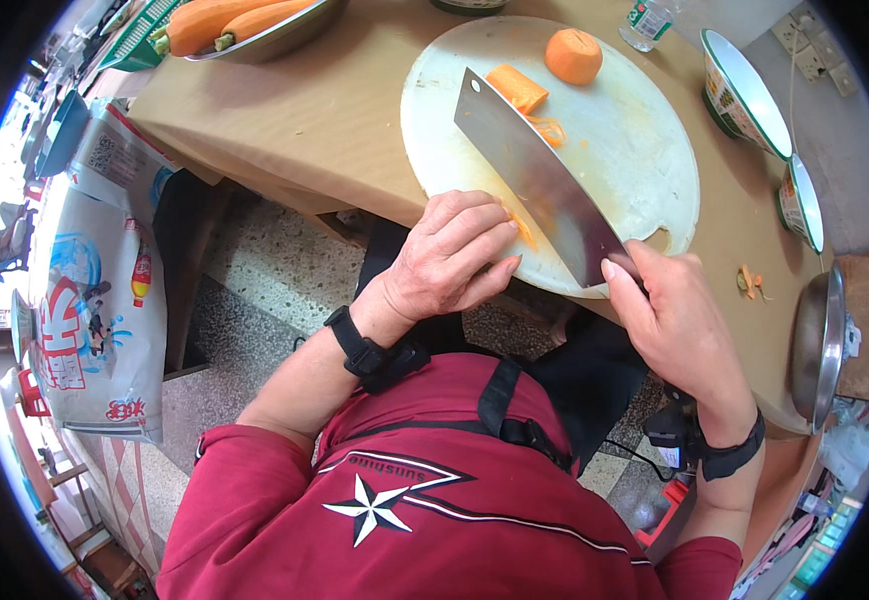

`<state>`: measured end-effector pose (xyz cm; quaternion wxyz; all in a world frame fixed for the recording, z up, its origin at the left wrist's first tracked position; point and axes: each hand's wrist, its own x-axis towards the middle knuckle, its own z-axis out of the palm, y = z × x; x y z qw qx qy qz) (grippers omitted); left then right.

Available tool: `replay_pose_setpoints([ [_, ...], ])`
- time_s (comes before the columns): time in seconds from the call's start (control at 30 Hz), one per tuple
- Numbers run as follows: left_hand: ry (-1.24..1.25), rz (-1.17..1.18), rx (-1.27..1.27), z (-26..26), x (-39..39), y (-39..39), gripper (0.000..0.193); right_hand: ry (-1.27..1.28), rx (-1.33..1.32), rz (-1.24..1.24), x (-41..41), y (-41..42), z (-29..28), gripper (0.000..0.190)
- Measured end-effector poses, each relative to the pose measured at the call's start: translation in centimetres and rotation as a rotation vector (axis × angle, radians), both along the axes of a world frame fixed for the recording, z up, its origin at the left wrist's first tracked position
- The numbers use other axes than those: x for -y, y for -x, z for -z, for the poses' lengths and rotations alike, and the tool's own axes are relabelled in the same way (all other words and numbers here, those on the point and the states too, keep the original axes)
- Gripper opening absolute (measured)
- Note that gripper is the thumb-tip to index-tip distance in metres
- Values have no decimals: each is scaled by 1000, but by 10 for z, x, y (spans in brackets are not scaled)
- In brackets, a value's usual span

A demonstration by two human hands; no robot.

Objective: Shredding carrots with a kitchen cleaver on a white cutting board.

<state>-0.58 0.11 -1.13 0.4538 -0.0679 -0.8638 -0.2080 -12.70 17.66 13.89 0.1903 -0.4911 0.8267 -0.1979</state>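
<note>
My right hand (pixel 678 322) grips the handle end of a broad Chinese cleaver (pixel 539 180), its wide steel blade slanting up and left across a round white cutting board (pixel 629 172). My left hand (pixel 457 255) is curled at the board's near edge, left of the blade. Its fingertips hold thin orange carrot strips (pixel 524 225) against the board; the palm side is hidden. Beyond the blade lie a cut carrot piece (pixel 517 86), some loose carrot shreds (pixel 550 131) and a thick carrot stub (pixel 574 57).
A metal dish of whole carrots (pixel 216 26) stands at the far left of the brown-covered table (pixel 277 127). Along the right are a plastic bottle (pixel 646 26), enamel bowls (pixel 749 97), carrot scraps (pixel 749 282) and a steel basin (pixel 817 352). A printed sack (pixel 100 300) hangs at left.
</note>
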Motion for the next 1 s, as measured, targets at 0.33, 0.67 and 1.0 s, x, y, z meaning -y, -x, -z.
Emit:
replay_pose_setpoints([
  [0.33,6,10,-4,3,1,-1,28,47,54,-22,-13,-8,0,18],
  [0.67,18,6,-22,5,2,1,27,27,-42,-61,-13,-13,3,18],
  [1.0,-1,-9,-24,2,-1,1,26,93,-135,-105,29,-8,21,20],
])
